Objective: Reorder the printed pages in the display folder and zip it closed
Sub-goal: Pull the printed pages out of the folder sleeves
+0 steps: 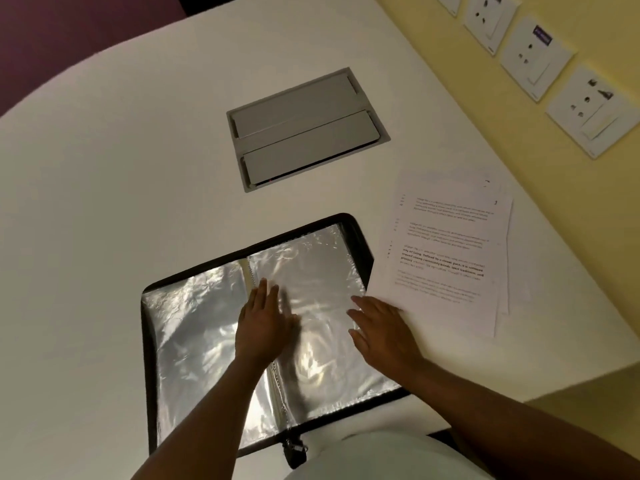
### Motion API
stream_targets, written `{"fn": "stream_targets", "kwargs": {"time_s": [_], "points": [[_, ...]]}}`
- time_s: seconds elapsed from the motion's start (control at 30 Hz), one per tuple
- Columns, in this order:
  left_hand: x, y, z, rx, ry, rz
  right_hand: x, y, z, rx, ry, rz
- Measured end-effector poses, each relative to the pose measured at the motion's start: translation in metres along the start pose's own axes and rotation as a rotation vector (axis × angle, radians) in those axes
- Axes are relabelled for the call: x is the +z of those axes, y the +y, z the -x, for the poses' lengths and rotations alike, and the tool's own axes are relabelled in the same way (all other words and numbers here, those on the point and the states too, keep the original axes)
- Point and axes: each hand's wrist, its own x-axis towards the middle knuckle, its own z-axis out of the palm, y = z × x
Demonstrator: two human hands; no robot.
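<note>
Printed pages point(446, 251) near the tabletop's right edge, paragraphs of text too blurred to read, one bold paragraph midway down, a small numeral that looks like "3" at the top sheet's upper right corner, purple wall sticker point(542, 39) unreadable

folder sleeves point(311, 289): glossy crinkled clear plastic | pages point(446, 258): matt white paper | table point(104, 185): smooth matt white

We see a white table point(121, 174) with a grey hatch point(306, 129) set in its middle. At upper right, a yellow wall point(450, 57) carries white socket plates point(535, 58). Upper left looks like purple floor point(52, 39), perhaps.
</note>
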Motion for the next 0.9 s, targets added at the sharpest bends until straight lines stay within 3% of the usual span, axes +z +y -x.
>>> {"fn": "stream_targets", "kwargs": {"time_s": [0.13, 0.37, 0.5, 0.67, 0.8, 0.9], "points": [[0.008, -0.029, 0.035, -0.171, 0.021, 0.094, 0.007, -0.016, 0.019, -0.064, -0.095, 0.049], [0.012, -0.096, 0.099, -0.749, 0.175, 0.293, 0.025, -0.063, 0.021, -0.066, -0.172, 0.029], [0.01, -0.118, 0.121, -0.957, 0.113, 0.432, 0.038, -0.096, 0.014, -0.107, -0.195, 0.022], [0.007, -0.137, 0.124, -1.059, 0.065, 0.581, 0.054, -0.133, 0.008, -0.127, -0.299, -0.061], [0.006, -0.161, 0.122, -0.984, 0.053, 0.772, 0.057, -0.156, -0.003, -0.098, -0.362, -0.098], [0.004, -0.169, 0.123, -0.925, -0.029, 0.761, 0.06, -0.165, -0.008, -0.052, -0.392, -0.099]]}}
